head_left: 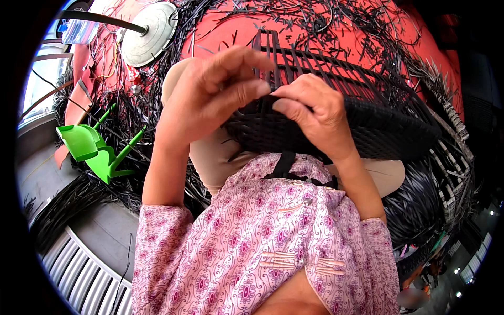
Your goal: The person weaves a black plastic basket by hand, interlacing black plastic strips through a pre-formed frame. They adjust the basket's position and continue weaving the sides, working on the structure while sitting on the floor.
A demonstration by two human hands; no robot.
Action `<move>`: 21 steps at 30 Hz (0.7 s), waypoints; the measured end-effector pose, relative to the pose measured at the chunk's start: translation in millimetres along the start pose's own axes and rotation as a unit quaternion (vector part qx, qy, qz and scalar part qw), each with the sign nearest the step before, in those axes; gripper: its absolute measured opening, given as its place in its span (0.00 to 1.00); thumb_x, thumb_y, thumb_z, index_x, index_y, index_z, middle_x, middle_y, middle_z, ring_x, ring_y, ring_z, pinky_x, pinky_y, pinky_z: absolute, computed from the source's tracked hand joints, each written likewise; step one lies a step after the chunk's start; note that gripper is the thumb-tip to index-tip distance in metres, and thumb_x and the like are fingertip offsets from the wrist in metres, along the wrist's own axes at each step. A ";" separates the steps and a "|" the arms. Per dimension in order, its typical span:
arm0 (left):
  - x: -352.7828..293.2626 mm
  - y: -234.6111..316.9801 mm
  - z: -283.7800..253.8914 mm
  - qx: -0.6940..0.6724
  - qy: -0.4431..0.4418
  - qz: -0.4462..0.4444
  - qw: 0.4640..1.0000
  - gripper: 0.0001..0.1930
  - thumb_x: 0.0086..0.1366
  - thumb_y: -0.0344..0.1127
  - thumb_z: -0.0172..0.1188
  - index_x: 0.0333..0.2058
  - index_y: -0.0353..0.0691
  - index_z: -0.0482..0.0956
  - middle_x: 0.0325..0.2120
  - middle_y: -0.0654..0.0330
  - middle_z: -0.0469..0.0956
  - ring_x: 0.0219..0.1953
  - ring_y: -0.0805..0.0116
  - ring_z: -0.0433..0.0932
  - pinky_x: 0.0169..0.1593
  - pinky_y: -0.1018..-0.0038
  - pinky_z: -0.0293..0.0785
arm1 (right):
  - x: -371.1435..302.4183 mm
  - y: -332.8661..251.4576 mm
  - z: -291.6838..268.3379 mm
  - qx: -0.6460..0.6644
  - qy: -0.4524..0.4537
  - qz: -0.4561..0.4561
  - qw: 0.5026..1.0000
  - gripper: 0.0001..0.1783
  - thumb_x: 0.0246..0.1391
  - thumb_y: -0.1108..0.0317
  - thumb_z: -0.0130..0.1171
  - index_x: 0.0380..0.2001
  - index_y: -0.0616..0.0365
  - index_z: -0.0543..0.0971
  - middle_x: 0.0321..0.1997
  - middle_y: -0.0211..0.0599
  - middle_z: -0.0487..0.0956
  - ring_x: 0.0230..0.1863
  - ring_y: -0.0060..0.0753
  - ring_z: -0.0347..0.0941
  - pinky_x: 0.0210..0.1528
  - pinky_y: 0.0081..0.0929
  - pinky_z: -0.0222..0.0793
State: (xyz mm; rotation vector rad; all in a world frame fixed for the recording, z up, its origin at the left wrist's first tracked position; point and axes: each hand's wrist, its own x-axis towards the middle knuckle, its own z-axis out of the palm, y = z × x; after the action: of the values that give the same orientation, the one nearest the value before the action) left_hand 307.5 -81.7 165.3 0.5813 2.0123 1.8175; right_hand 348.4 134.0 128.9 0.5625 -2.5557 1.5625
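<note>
A dark woven piece rests across my lap, with a closely woven black side near me and an open lattice of bars beyond it. My left hand is raised over its left end. The thumb stands apart from the bent fingers, and the fingertips are slightly blurred. Beside it, my right hand pinches thumb against forefinger, close to the left thumb tip. A thin dark strip seems to be in that pinch, mostly hidden by the fingers.
Loose black strips litter the red ground sheet. To the left lie a green plastic chair-shaped piece and a round pale base with a pole. A bundle of black strips is at right; a slatted white seat stands lower left.
</note>
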 end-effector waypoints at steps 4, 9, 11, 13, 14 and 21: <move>33.9 -32.3 -9.8 0.030 0.019 -0.041 0.999 0.12 0.68 0.29 0.54 0.48 0.37 0.78 0.28 0.70 0.76 0.31 0.82 0.73 0.36 0.84 0.69 | -1.0 6.4 -6.2 0.193 0.079 0.192 0.959 0.09 0.57 0.69 0.61 0.39 0.62 0.81 0.24 0.24 0.78 0.26 0.14 0.70 0.30 0.17 0.66; 58.1 -85.2 -9.5 0.146 -0.116 -0.055 0.981 0.14 0.65 0.28 0.55 0.49 0.38 0.76 0.27 0.64 0.78 0.32 0.76 0.77 0.36 0.78 0.71 | 1.9 17.4 -13.1 0.163 0.047 0.319 0.933 0.11 0.56 0.68 0.62 0.41 0.61 0.80 0.22 0.22 0.77 0.23 0.11 0.68 0.26 0.15 0.64; 62.3 -86.7 -5.9 0.209 -0.138 -0.042 0.967 0.14 0.64 0.27 0.55 0.49 0.38 0.76 0.27 0.61 0.79 0.33 0.71 0.79 0.37 0.74 0.73 | 1.9 19.7 -12.9 0.070 0.022 0.338 0.938 0.09 0.53 0.67 0.63 0.34 0.62 0.82 0.20 0.28 0.78 0.22 0.14 0.71 0.26 0.20 0.67; 65.9 -84.1 -3.4 0.270 -0.146 -0.035 0.951 0.15 0.63 0.28 0.55 0.49 0.38 0.75 0.29 0.56 0.80 0.34 0.64 0.81 0.39 0.70 0.74 | 4.6 20.3 -13.7 0.006 -0.003 0.350 0.937 0.09 0.51 0.66 0.63 0.31 0.63 0.82 0.19 0.32 0.79 0.22 0.17 0.73 0.28 0.23 0.69; 66.2 -85.6 -3.1 0.273 -0.149 -0.020 0.950 0.15 0.63 0.28 0.55 0.49 0.38 0.75 0.30 0.56 0.81 0.35 0.62 0.81 0.40 0.69 0.74 | 5.8 18.5 -12.6 -0.017 0.009 0.339 0.941 0.10 0.49 0.65 0.61 0.28 0.63 0.82 0.19 0.39 0.79 0.23 0.28 0.77 0.31 0.28 0.72; 69.2 -102.7 -0.7 0.346 -0.165 0.059 0.922 0.17 0.62 0.28 0.54 0.51 0.39 0.74 0.33 0.54 0.82 0.36 0.58 0.82 0.42 0.67 0.76 | 16.2 16.7 -11.3 -0.124 -0.047 0.291 0.947 0.11 0.46 0.65 0.59 0.25 0.63 0.82 0.25 0.51 0.80 0.29 0.49 0.80 0.37 0.38 0.74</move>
State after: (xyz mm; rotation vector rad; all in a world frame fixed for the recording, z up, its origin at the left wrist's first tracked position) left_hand 242.5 -54.3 63.5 1.1360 2.3709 0.9169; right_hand 326.2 146.5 124.5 -0.1751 -3.1121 1.3174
